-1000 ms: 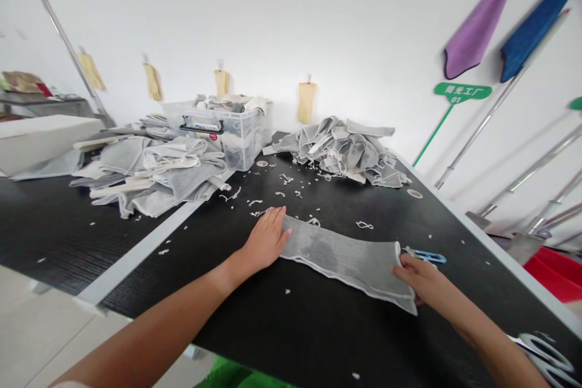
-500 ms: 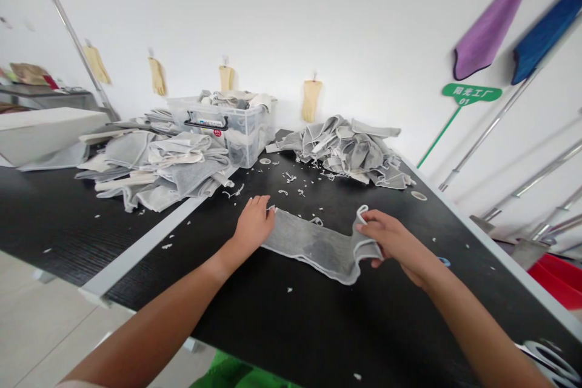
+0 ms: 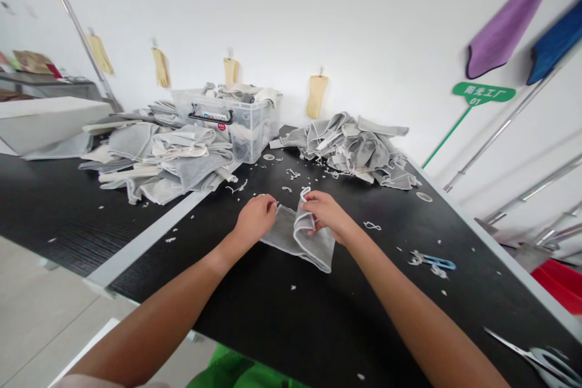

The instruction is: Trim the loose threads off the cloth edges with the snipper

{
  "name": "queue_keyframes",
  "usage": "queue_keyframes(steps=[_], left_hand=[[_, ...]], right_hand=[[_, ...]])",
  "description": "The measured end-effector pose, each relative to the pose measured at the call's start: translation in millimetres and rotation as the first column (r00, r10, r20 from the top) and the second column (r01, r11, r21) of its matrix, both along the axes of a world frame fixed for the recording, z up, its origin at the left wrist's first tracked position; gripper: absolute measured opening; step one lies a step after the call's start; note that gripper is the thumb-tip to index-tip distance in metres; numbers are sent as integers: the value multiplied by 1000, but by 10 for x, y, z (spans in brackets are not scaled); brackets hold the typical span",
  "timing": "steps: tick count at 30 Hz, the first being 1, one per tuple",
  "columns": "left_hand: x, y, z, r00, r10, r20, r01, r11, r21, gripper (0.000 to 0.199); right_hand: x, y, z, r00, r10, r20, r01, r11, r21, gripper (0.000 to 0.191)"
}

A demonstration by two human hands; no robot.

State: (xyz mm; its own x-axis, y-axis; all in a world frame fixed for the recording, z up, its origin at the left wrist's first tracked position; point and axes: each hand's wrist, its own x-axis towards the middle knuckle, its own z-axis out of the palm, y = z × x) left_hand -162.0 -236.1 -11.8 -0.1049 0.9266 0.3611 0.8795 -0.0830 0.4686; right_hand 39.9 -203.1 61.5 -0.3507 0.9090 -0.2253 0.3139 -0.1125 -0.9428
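Observation:
A grey cloth with white edging (image 3: 286, 231) lies partly folded on the black table (image 3: 282, 315). My left hand (image 3: 257, 216) is closed at the cloth's left end, its fingertips pinching the corner. My right hand (image 3: 326, 213) grips the other end between thumb and fingers and holds it raised, so the cloth bends over itself. Behind the hands, white thread scraps (image 3: 291, 174) are scattered. A heap of grey cloths (image 3: 350, 148) lies at the back right, and a stack of similar cloths (image 3: 177, 160) at the left.
A clear plastic bin (image 3: 248, 127) full of cloths stands at the back. Blue thread snips (image 3: 439, 262) and scissors (image 3: 530, 354) lie on the right. A white box (image 3: 50, 121) sits far left. Yellow gloves (image 3: 317, 97) hang on the wall.
My right hand has moved left towards my left hand, bringing the cloth's right end over. My left hand has stayed at its end. More of the snips and scissors now shows.

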Motion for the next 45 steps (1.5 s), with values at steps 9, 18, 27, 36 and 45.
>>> queue_keyframes(steps=[9, 18, 27, 36, 45], left_hand=[[24, -65, 73, 998, 45, 31, -38, 980, -195, 44], [-34, -32, 30, 998, 50, 45, -35, 954, -299, 33], [-149, -30, 99, 840, -19, 542, 255, 896, -365, 22], [-65, -194, 398, 489, -35, 872, 492, 836, -243, 39], [20, -212, 406, 430, -79, 899, 523, 834, -177, 39]], right_hand=[[-220, 50, -282, 979, 185, -91, -196, 972, -131, 19], [139, 230, -215, 885, 347, 311, -392, 915, 97, 16], [410, 350, -153, 768, 234, 596, -417, 889, 190, 17], [102, 95, -196, 821, 403, 404, -510, 836, 204, 38], [-23, -157, -50, 794, 232, 562, -528, 721, 448, 54]])
